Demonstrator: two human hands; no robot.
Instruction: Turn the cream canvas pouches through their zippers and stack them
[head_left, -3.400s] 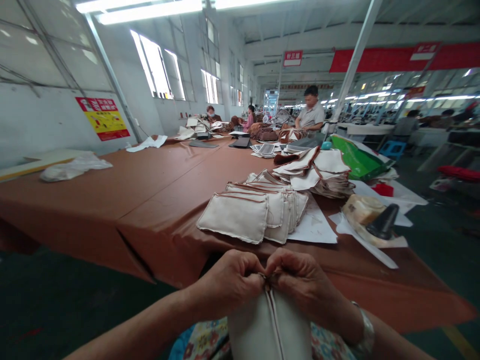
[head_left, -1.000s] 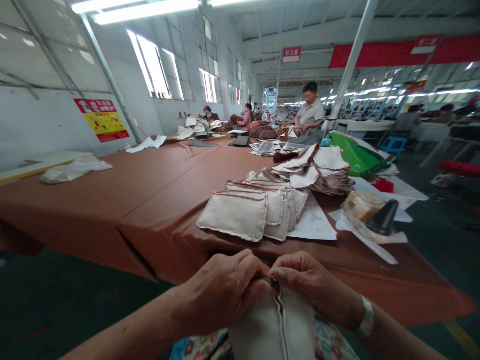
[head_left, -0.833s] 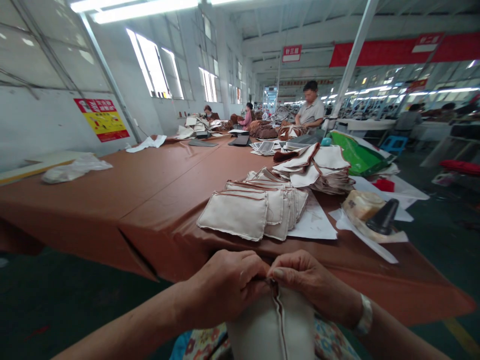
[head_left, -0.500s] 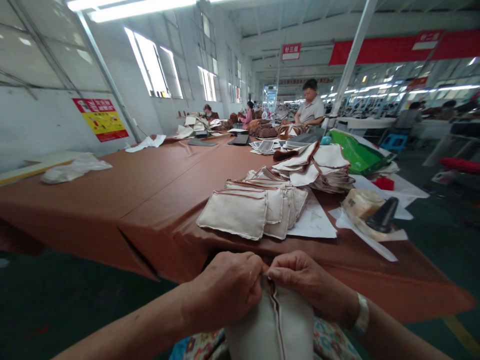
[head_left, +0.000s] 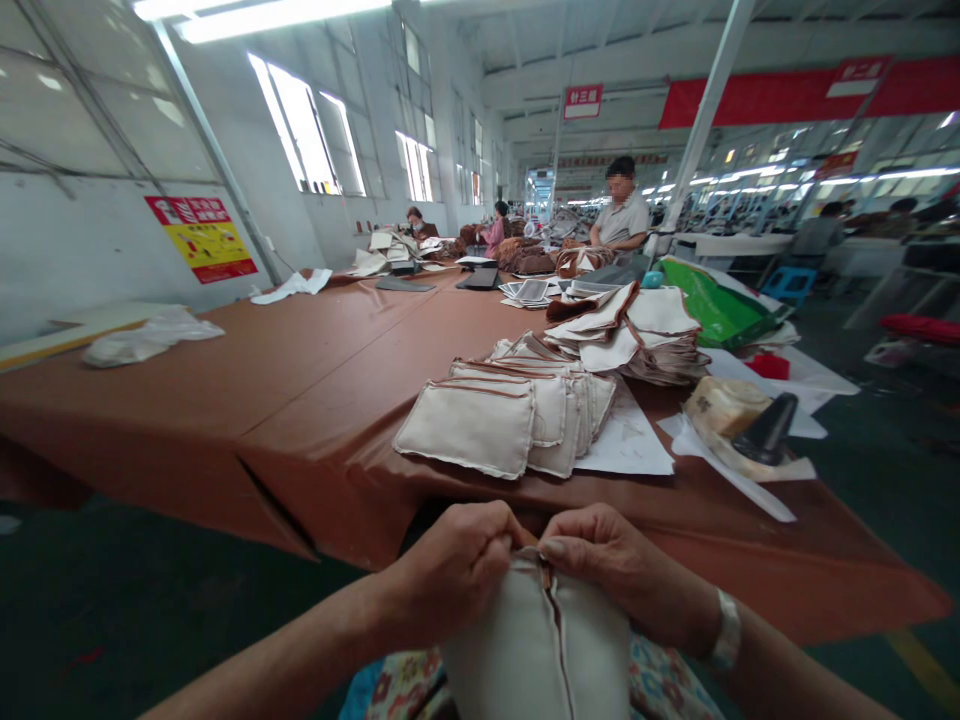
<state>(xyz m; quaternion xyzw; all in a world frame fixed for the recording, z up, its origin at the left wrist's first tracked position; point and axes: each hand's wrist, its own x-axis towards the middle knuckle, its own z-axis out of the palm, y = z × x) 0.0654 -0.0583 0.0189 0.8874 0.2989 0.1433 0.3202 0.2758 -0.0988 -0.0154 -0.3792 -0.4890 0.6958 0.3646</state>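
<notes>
A cream fabric pouch (head_left: pixel 517 640) with a brown-edged seam or zipper slit down its middle hangs over my lap, in front of the table edge. My left hand (head_left: pixel 465 565) is closed on its upper edge, left of the slit. Close beside it, my right hand (head_left: pixel 600 550) pinches the same edge just right of the slit, thumb on top. The undersides of the fingers are hidden. Just beyond my hands, a fanned pile of similar cream pouches (head_left: pixel 465 430) lies on the table.
The brown-covered table (head_left: pixel 225 390) stretches forward. On its right are more stacked fabric pieces (head_left: pixel 652 330), a green bag (head_left: pixel 709 300), white paper (head_left: pixel 630 440) and a black cone (head_left: pixel 769 430) beside a yellowish block (head_left: pixel 731 400). A person (head_left: pixel 622 215) stands farther back.
My left hand has shifted slightly left, and more of the pouch's top edge shows between my hands. My right hand keeps its pinch nearly in place.
</notes>
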